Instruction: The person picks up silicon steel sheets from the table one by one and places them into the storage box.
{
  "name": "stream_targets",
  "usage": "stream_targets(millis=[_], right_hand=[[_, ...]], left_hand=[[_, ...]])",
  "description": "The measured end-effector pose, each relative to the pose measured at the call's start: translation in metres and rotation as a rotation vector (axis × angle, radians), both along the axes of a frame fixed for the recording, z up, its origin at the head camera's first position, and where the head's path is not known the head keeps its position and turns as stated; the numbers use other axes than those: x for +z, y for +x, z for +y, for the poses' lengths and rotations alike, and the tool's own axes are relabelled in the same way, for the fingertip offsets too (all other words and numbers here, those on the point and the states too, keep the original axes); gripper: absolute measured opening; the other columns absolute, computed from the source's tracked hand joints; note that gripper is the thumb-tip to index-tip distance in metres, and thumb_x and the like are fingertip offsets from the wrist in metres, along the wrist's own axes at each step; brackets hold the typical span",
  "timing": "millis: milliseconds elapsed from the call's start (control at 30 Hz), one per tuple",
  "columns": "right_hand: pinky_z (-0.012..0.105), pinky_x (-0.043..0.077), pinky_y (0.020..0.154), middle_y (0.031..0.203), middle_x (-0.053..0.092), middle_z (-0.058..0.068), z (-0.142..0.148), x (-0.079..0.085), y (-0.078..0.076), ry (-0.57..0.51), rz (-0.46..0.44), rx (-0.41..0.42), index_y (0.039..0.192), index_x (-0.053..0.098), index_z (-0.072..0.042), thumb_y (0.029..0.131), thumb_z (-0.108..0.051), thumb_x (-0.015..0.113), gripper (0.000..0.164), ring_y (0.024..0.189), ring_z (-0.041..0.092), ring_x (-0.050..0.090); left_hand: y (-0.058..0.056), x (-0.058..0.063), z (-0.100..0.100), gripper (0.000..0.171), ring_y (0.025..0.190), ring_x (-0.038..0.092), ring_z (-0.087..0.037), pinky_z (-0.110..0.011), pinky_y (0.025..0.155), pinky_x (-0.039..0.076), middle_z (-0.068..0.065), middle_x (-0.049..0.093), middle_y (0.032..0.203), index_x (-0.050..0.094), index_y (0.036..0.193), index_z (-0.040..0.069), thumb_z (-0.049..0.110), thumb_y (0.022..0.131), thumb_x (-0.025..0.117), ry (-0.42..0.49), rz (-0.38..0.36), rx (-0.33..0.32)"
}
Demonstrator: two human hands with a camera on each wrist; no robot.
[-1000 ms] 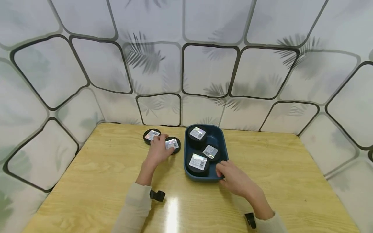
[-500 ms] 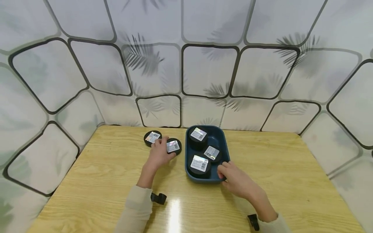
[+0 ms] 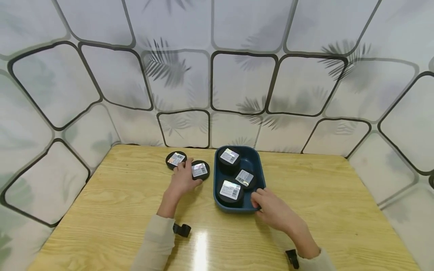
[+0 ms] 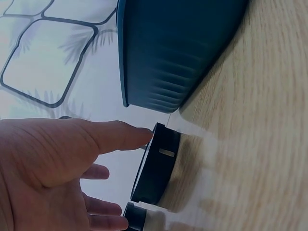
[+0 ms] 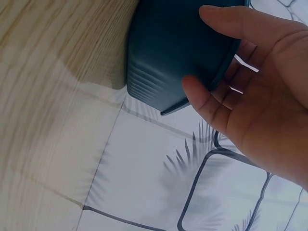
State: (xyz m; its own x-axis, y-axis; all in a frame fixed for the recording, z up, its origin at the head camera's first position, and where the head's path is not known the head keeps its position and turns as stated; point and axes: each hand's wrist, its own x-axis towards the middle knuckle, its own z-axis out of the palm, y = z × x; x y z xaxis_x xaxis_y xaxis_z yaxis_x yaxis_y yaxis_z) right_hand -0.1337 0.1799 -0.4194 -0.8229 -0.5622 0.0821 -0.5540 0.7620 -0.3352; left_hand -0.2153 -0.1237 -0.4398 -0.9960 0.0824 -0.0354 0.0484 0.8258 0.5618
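A dark blue tray (image 3: 260,165) stands on the wooden table and holds three black round tins with silver labels (image 3: 229,157) (image 3: 245,177) (image 3: 230,190). Two more tins lie on the table left of it, one farther (image 3: 176,159) and one nearer (image 3: 200,169). My left hand (image 3: 188,171) lies beside the nearer tin (image 4: 156,166). Its thumb touches the tin's rim, and its fairly straight fingers reach between the two tins with a small gap showing. My right hand (image 3: 257,201) grips the tray's near right corner (image 5: 168,53), thumb over the rim and fingers on the outer wall.
A patterned white wall (image 3: 237,82) rises right behind the table, close to the tray's far end. Bare wood (image 3: 339,203) lies right of the tray and along the front. Black wrist-camera clips show at both sleeves.
My left hand has drawn slightly back off the nearer tin's label, which now shows whole. The right hand and the tray have stayed put.
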Motion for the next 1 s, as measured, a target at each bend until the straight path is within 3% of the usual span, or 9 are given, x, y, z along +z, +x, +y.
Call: stream_targets(millis=[500, 1000], right_hand=[[0.026, 0.035, 0.068, 0.080, 0.039, -0.007, 0.0002, 0.0020, 0.0006, 0.011, -0.026, -0.021, 0.079, 0.046, -0.018, 0.078, 0.002, 0.075, 0.035, 0.078, 0.013, 0.036], [0.028, 0.035, 0.067, 0.081, 0.041, -0.006, -0.0021, 0.0032, -0.0015, 0.033, -0.074, -0.042, 0.080, 0.047, -0.018, 0.080, 0.001, 0.075, 0.034, 0.078, 0.014, 0.037]], left_hand=[[-0.0043, -0.0031, -0.0022, 0.090, 0.132, 0.034, -0.055, -0.061, 0.097, 0.043, -0.036, 0.026, 0.145, 0.021, 0.154, 0.004, 0.021, 0.085, 0.077, 0.051, -0.052, 0.000], [-0.0033, -0.0037, 0.0007, 0.093, 0.135, 0.031, -0.054, -0.061, 0.100, 0.041, -0.035, 0.023, 0.149, 0.021, 0.155, 0.005, 0.019, 0.083, 0.078, 0.078, -0.080, -0.034]])
